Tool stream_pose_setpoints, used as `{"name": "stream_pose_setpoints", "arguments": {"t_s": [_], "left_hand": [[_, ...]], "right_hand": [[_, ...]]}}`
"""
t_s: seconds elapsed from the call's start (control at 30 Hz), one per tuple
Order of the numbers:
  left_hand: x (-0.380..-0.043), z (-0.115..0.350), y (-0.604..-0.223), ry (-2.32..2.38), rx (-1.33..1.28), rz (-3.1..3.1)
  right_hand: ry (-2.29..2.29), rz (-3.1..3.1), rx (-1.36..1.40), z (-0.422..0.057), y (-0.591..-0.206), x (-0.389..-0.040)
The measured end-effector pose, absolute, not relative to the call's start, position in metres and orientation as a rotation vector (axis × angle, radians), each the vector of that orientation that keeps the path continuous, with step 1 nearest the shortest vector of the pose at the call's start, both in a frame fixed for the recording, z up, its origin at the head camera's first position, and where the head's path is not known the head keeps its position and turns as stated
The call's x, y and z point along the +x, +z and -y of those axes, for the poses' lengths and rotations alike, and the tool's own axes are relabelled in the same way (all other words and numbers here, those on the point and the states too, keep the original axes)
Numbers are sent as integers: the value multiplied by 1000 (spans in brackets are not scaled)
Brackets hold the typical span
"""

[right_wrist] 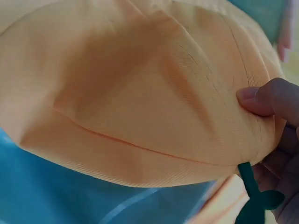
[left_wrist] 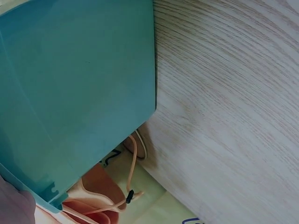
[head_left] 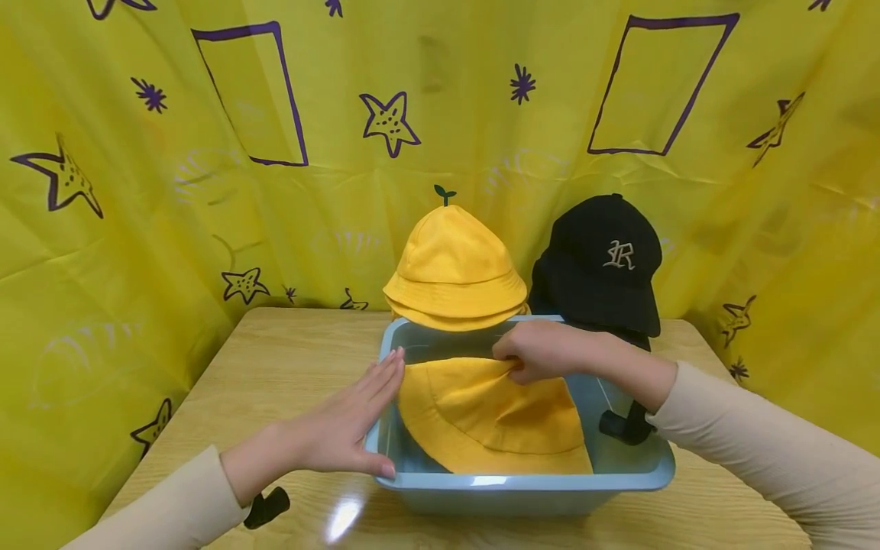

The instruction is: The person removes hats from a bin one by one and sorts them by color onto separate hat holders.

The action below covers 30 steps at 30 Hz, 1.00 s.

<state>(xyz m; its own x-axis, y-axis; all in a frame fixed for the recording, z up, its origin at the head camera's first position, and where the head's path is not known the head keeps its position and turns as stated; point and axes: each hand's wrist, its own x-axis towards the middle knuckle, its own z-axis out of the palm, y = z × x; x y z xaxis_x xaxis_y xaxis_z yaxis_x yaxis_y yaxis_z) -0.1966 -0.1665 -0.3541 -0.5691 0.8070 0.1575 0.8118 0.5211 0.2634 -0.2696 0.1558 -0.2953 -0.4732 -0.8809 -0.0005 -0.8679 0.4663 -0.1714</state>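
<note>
A yellow bucket hat is inside the light blue plastic bin, its brim toward the front. My right hand pinches the crown's top, thumb on the near side, fingers behind the cloth. In the right wrist view the thumb presses the hat, and a green sprout hangs from the crown's tip beside the fingers. My left hand rests on the bin's left rim, fingers straight and thumb spread toward the front corner. The left wrist view shows the bin's outer wall beside the table.
Behind the bin stand stacked yellow bucket hats, the top one with a green sprout. To their right are black caps, the front one bearing an embroidered letter. A wooden table lies under everything, with a yellow patterned curtain behind.
</note>
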Motion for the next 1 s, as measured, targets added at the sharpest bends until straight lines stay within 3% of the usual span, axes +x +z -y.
{"name": "stream_pose_setpoints", "arguments": {"t_s": [0.33, 0.53, 1.0], "left_hand": [[-191, 168, -348, -483, -1390, 2741], [-192, 168, -347, -472, -1401, 2716], [-217, 139, -333, -497, -1593, 2399]], "right_hand": [[-282, -2692, -1705, -178, -270, -265], [-469, -2677, -1951, -190, -255, -264], [-761, -2634, -2264, -200, -235, -260]]}}
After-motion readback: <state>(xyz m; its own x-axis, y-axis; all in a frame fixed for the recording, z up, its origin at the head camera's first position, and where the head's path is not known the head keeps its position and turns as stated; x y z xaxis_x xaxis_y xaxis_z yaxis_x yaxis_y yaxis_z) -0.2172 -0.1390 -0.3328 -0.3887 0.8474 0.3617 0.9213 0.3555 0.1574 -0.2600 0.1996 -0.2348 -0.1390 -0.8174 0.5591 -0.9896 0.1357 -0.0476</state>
